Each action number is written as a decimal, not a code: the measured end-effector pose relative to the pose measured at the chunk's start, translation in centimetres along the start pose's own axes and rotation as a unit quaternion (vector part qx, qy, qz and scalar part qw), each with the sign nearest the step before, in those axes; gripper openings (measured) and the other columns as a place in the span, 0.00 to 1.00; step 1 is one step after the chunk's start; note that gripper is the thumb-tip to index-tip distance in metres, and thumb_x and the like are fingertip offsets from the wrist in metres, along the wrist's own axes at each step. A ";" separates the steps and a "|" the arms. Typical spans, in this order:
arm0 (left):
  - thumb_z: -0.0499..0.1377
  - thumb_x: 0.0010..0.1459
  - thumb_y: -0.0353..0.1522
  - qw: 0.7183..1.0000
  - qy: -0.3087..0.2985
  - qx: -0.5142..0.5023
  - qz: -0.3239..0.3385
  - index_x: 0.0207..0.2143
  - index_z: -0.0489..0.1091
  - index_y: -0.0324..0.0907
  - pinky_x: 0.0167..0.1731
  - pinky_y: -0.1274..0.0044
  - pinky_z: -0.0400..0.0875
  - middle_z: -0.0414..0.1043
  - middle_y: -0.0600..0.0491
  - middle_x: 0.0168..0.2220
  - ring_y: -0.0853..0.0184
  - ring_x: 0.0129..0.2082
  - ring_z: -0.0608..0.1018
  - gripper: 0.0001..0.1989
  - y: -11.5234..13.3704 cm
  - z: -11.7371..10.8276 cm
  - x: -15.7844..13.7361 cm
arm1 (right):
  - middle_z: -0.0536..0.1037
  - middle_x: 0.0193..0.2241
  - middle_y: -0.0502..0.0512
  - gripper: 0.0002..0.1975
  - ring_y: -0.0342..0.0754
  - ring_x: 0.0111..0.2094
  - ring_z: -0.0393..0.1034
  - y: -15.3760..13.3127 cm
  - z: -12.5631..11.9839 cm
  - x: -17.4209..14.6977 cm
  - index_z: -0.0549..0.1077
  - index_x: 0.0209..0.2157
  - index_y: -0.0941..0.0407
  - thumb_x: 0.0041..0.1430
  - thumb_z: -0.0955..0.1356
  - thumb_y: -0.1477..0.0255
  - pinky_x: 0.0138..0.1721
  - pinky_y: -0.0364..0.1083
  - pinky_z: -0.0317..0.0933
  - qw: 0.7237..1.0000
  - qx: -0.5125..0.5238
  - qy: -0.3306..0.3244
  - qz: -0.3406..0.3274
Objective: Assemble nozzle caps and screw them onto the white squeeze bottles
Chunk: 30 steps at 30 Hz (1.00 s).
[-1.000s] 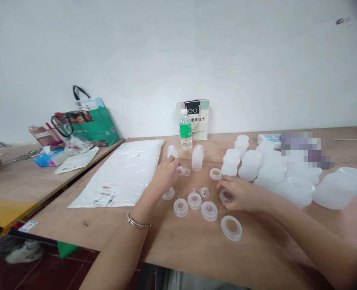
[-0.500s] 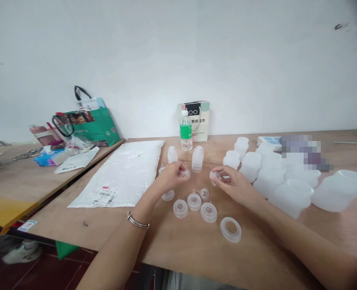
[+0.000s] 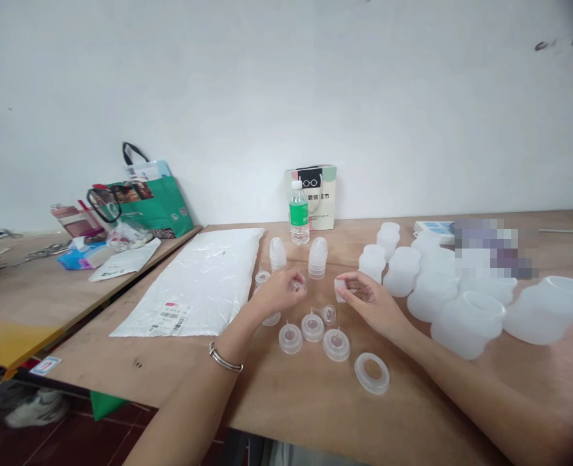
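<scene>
My left hand (image 3: 282, 289) pinches a small clear nipple-like piece (image 3: 299, 283), mostly covered by the fingers. To the right, apart from it, my right hand (image 3: 367, 301) grips a translucent ribbed collar ring (image 3: 339, 290) on its side between thumb and fingers. Below the hands lie bottle collars with nipples fitted, among them one (image 3: 290, 338) at the left and one (image 3: 335, 344) at the right. A loose clear nipple (image 3: 329, 314) rests on its side behind them. Nearer me is a bare ring (image 3: 372, 373). Stacked clear caps (image 3: 317, 257) stand behind the hands.
Several frosted bottle bodies (image 3: 468, 323) crowd the table's right side. A white plastic mailer (image 3: 204, 278) lies at left. At the back are a water bottle (image 3: 299, 213) and a paper bag (image 3: 323, 194). A green bag (image 3: 155, 213) sits on the left table.
My right hand has turned the collar ring so its ribbed side shows. My left hand has rolled over slightly, its fingers covering more of the clear piece. The view has shifted a little.
</scene>
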<state>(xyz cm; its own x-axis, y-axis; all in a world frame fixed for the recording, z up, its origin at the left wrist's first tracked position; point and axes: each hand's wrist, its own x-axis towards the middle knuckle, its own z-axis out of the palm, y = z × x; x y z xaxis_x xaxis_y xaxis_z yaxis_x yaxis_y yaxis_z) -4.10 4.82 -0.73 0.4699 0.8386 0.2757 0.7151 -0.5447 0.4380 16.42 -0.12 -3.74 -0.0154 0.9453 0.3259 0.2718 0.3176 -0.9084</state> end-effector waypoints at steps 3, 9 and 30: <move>0.59 0.43 0.30 1.000 0.010 0.007 0.005 0.32 0.66 0.40 0.33 0.75 0.66 0.66 0.52 0.35 0.68 0.31 0.70 0.10 -0.5 0.1 0.1 | 0.74 0.35 0.54 0.14 0.48 0.38 0.68 0.1 0.1 0.0 0.70 0.38 0.53 0.52 0.67 0.61 0.40 0.48 0.64 1.000 0.003 -0.003 0.001; 0.59 0.44 0.27 1.000 0.018 -0.019 0.007 0.35 0.63 0.40 0.30 0.77 0.65 0.66 0.55 0.31 0.70 0.28 0.69 0.13 -0.7 0.4 0.2 | 0.75 0.36 0.54 0.16 0.49 0.39 0.68 0.1 0.2 0.0 0.70 0.38 0.53 0.50 0.68 0.58 0.43 0.50 0.63 0.998 0.063 -0.004 0.025; 0.60 0.47 0.46 0.976 0.060 -0.044 0.206 0.28 0.64 0.39 0.26 0.81 0.61 0.65 0.56 0.25 0.73 0.25 0.67 0.18 2.2 -0.8 -1.0 | 0.76 0.41 0.49 0.10 0.41 0.42 0.70 -0.2 2.3 -0.4 0.74 0.39 0.50 0.54 0.68 0.65 0.44 0.41 0.65 0.895 0.402 -0.097 0.166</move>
<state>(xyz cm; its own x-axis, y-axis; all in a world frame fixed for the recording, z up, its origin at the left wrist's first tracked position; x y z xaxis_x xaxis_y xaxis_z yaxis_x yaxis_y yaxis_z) -3.38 2.79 0.69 0.6398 0.5471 0.5398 0.4294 -0.8370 0.3393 14.16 -0.37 -4.28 -0.2495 0.9681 0.0230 -0.4878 -0.1051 -0.8666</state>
